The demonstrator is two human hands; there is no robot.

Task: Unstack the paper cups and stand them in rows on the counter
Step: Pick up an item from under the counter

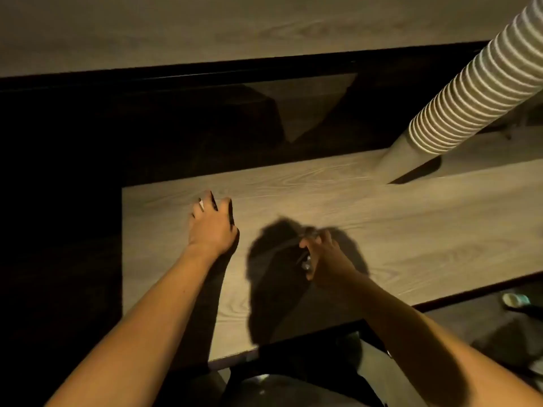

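Head view — my left hand (212,224) spread empty over the desk (382,224), right hand (323,257) curled, grip unclear — cup stack (470,92) far right.

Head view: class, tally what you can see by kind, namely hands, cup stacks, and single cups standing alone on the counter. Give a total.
Hands: 2, left hand and right hand
Cup stacks: 1, cup stack
Single cups on the counter: 0
Total: 3

Dim, warm-yellow light from above and behind us. Hard shadows on the counter (382,218); left side near black. We note motion blur on the right hand (323,257) and wide-angle bending at edges.
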